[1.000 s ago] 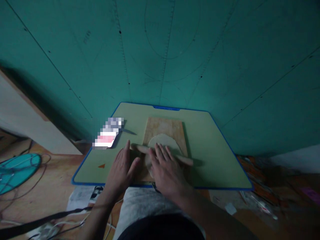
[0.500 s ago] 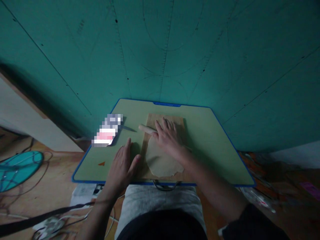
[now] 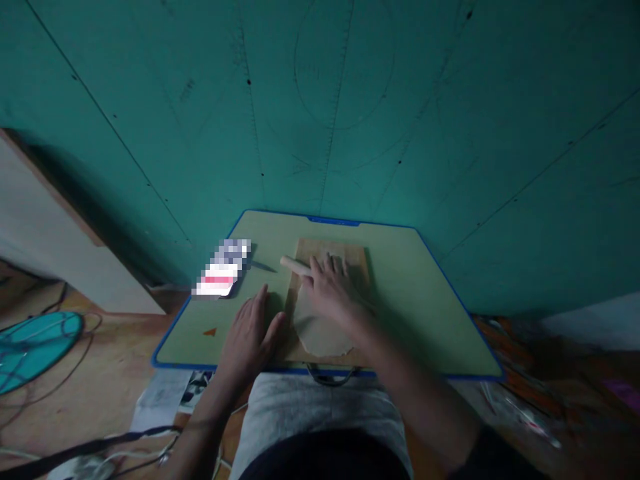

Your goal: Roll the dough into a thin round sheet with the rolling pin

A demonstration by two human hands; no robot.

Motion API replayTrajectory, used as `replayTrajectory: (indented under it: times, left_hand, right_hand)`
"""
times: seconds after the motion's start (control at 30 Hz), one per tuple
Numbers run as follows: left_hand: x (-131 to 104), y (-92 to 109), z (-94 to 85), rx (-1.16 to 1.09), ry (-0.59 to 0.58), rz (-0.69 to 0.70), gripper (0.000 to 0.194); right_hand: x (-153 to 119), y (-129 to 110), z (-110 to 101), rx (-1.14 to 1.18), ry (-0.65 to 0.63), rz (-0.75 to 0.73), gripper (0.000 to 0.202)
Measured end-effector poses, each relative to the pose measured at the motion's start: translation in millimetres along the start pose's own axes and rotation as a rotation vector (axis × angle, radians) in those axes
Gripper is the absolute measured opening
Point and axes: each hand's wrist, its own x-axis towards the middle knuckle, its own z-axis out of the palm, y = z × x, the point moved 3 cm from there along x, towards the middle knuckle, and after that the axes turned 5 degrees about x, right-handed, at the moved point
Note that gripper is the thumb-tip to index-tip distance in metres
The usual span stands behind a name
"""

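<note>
My right hand (image 3: 333, 283) lies over a pale wooden rolling pin (image 3: 294, 265), its fingers stretched forward across it. The left end of the pin sticks out past the board's edge. Beneath the pin is a thin, flat sheet of dough (image 3: 320, 333) with an uneven rim; my hand and forearm cover its upper right part. Dough and pin are on a wooden cutting board (image 3: 357, 250). My left hand (image 3: 253, 333) rests beside the board's left edge, fingers extended and thumb apart, with nothing in it.
A pale green folding table (image 3: 410, 300) with a blue rim carries the board. A pixelated phone-like rectangle (image 3: 223, 270) lies left, with a dark pointed blade (image 3: 263, 267) beside it. A small orange triangle (image 3: 210, 332) is near the left edge. A green wall (image 3: 320, 133) stands behind.
The view has tilted up a little, so the table appears lower. My right hand has shifted slightly over the rolling pin. My left hand stays beside the board.
</note>
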Motion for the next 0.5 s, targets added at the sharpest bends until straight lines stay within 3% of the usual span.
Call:
replayTrajectory:
  times: [0.1, 0.2, 0.4, 0.5]
  left_hand:
    - [-1, -2, 3.8, 0.054, 0.005, -0.015, 0.067]
    - [-1, -1, 5.9, 0.11, -0.01, 0.031, 0.069]
    - [-2, 3, 5.5, 0.179, -0.005, 0.09, 0.071]
    - [-2, 4, 4.9, 0.173, -0.002, 0.083, 0.069]
  right_hand:
    - [-21, -27, 3, 0.016, 0.028, 0.018, 0.059]
    - [-17, -26, 1, 0.027, 0.04, 0.021, 0.057]
    - [37, 42, -8, 0.022, -0.009, 0.155, 0.065]
    - [55, 64, -9, -0.028, -0.03, 0.061, 0.055]
